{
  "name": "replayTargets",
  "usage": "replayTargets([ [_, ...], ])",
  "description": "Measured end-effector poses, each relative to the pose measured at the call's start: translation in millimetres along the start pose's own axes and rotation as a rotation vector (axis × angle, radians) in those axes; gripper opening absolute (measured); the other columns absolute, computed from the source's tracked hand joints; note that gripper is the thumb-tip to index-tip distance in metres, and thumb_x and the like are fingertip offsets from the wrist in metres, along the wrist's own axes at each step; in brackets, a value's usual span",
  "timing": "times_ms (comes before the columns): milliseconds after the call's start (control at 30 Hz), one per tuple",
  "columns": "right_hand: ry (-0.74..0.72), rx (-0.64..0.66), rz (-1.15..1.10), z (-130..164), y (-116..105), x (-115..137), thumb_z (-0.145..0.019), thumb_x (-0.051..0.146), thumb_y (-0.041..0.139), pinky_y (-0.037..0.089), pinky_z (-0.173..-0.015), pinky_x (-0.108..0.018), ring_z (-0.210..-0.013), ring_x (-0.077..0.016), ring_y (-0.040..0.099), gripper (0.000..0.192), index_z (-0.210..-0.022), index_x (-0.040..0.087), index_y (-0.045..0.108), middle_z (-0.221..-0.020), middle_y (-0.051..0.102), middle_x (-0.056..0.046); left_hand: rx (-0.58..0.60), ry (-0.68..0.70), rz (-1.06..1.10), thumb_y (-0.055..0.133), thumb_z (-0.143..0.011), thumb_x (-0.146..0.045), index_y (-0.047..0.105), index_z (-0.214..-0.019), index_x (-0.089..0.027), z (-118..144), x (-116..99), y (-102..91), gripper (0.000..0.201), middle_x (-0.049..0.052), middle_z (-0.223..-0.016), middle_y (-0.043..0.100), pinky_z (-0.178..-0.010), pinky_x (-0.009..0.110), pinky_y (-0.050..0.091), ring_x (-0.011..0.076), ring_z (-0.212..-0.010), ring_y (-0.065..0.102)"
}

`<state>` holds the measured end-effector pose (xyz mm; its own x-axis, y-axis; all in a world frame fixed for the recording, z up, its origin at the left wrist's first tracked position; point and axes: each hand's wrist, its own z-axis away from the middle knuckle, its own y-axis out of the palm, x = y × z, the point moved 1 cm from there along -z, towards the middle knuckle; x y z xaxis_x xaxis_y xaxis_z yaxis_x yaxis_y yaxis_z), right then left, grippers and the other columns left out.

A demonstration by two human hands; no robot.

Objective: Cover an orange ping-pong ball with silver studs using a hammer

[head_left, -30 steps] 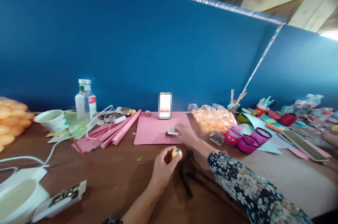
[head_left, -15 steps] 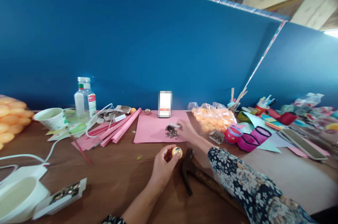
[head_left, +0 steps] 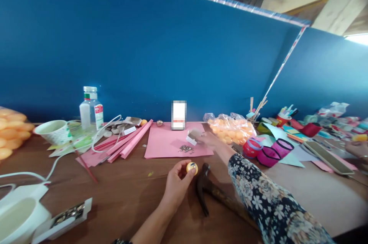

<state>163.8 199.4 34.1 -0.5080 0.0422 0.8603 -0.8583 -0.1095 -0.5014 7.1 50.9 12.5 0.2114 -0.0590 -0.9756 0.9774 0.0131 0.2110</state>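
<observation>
My left hand [head_left: 178, 177] pinches a yellow-orange ping-pong ball [head_left: 189, 165] between thumb and fingers. A few shiny metal pieces, like thumbtack heads, show on the ball. Over the pink paper [head_left: 162, 142], my right hand [head_left: 209, 139], smeared by motion, grips a small open box [head_left: 193, 136] by its right end. Just below that box, a loose pile of small metal thumbtacks [head_left: 186, 148] lies on the paper. A claw hammer [head_left: 211, 188] rests on the table beside my left hand, its handle partly under my right sleeve.
Bags of orange balls [head_left: 231, 131] lie behind my right forearm and at far left. An open box of thumbtacks [head_left: 67, 215] sits front left. A phone-like device [head_left: 178, 115] stands behind the paper. Pink and red cups [head_left: 268, 155] are at right. Another person's hand [head_left: 358, 148] shows far right.
My right hand has moved the small box up and right, away from the thumbtack pile. My left hand still holds the ball. Another person's hand has appeared at the far right.
</observation>
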Motion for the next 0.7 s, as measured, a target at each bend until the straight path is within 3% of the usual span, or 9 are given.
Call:
replayTargets([
  [267, 0.053, -0.133, 0.136, -6, -10, -7, -0.08, 0.02, 0.05, 0.045, -0.049, -0.021, -0.053, -0.0101, 0.056, 0.01, -0.075, 0.012, 0.052, -0.062, 0.057, -0.001, 0.003, -0.003, -0.009, 0.066, -0.061, -0.039, 0.062, -0.093, -0.016, 1, -2, 0.5, 0.04, 0.007, -0.087, 0.067, -0.065, 0.027, 0.049, 0.0186, -0.079, 0.061],
  [367, 0.008, -0.195, 0.26, -2, -18, -3, -0.076, 0.02, 0.053, 0.044, -0.054, -0.025, -0.062, -0.0159, 0.058, 0.01, -0.081, 0.011, 0.054, -0.067, 0.058, -0.005, 0.012, 0.003, -0.036, 0.065, -0.063, -0.038, 0.061, -0.095, -0.015, 1, 0, 0.2, 0.04, 0.007, -0.088, 0.066, -0.066, 0.027, 0.049, 0.0188, -0.08, 0.061],
  [467, -0.088, -0.231, 0.385, 9, -19, 5, -0.073, 0.02, 0.054, 0.042, -0.065, -0.028, -0.08, -0.0207, 0.057, 0.025, -0.096, 0.012, 0.053, -0.084, 0.059, -0.009, 0.026, 0.03, -0.051, 0.063, -0.065, -0.038, 0.059, -0.097, -0.015, 0, 3, -0.1, 0.039, 0.007, -0.089, 0.066, -0.068, 0.028, 0.049, 0.0186, -0.081, 0.06],
  [567, -0.216, -0.145, 0.473, 24, -11, 13, -0.073, 0.018, 0.052, 0.039, -0.072, -0.026, -0.087, -0.019, 0.055, 0.024, -0.097, 0.017, 0.055, -0.093, 0.06, -0.007, 0.056, 0.04, -0.058, 0.062, -0.067, -0.038, 0.058, -0.097, -0.015, 1, 5, 0.4, 0.038, 0.008, -0.09, 0.066, -0.069, 0.028, 0.049, 0.0187, -0.08, 0.06],
  [700, -0.294, 0.037, 0.563, 35, 7, 16, -0.069, 0.014, 0.056, 0.038, -0.064, -0.022, -0.075, -0.0164, 0.057, 0.012, -0.078, 0.018, 0.062, -0.081, 0.064, -0.003, 0.082, 0.024, -0.087, 0.062, -0.067, -0.037, 0.057, -0.098, -0.014, 2, 4, 0.8, 0.039, 0.009, -0.091, 0.066, -0.072, 0.03, 0.048, 0.0196, -0.082, 0.06],
])
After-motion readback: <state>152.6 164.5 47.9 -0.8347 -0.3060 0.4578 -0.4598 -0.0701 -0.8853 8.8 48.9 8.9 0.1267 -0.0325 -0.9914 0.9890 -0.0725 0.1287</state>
